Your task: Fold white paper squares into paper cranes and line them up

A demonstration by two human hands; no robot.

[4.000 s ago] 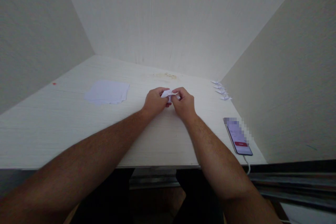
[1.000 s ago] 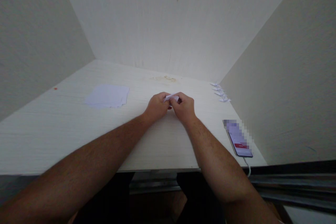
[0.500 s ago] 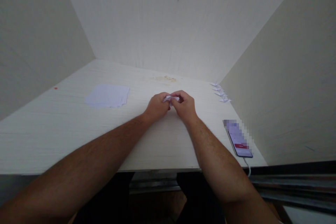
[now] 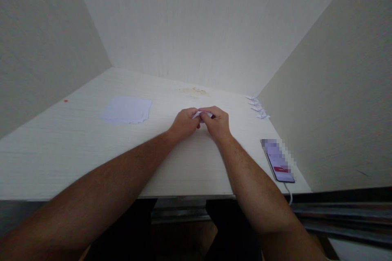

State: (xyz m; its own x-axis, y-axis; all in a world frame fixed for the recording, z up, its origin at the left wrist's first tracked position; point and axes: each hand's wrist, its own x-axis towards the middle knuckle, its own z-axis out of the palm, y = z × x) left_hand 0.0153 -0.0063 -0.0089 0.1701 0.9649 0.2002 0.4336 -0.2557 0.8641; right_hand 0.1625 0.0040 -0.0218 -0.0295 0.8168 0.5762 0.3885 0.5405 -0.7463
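Between my fingers is a small folded piece of white paper (image 4: 197,115), mostly hidden by the hands. My left hand (image 4: 184,120) pinches its left side, thumb on top. My right hand (image 4: 218,122) grips the right side, with the index finger stretched along the far edge and the thumb pressing on the near face. Both hands meet just above the middle of the white table, and the fingertips nearly touch. The exact shape of the folds cannot be made out.
A stack of white paper sheets (image 4: 127,109) lies to the left. Several small folded paper pieces (image 4: 257,108) stand in a row along the right wall. Nearer, a phone (image 4: 278,161) with a white cable (image 4: 288,194) lies by the table's right edge. Walls enclose the table on three sides.
My right thumb and fingers have shifted slightly over the paper, covering more of it. Both hands still hold it in nearly the same spot.
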